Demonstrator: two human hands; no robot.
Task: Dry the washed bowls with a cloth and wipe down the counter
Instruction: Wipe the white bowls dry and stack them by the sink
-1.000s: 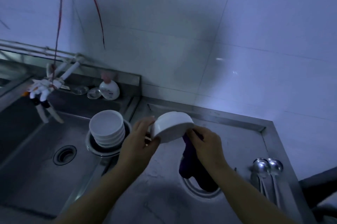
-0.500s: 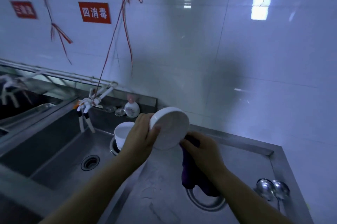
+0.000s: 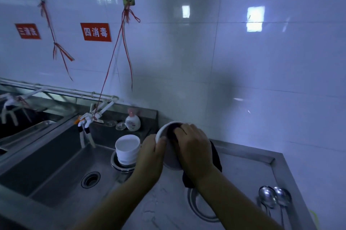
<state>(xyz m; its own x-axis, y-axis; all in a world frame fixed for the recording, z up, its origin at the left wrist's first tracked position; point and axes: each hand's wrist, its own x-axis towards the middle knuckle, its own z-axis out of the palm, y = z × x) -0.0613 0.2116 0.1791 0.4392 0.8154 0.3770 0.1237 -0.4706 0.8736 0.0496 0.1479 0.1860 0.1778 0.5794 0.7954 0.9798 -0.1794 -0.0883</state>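
My left hand grips a white bowl by its rim and holds it tilted above the steel counter. My right hand presses a dark cloth into the bowl's inside; the cloth's tail hangs below my wrist. A stack of white bowls stands on a metal dish at the sink's right edge. Most of the held bowl is hidden by my hands.
A deep steel sink with a drain lies at the left, a tap above it. A soap bottle stands on the back ledge. Two metal ladles lie at the counter's right. A round metal ring sits under my right arm.
The bowl has turned so its opening faces me, and my right hand has moved the cloth from beneath the bowl into its inside. The view has tilted upward.
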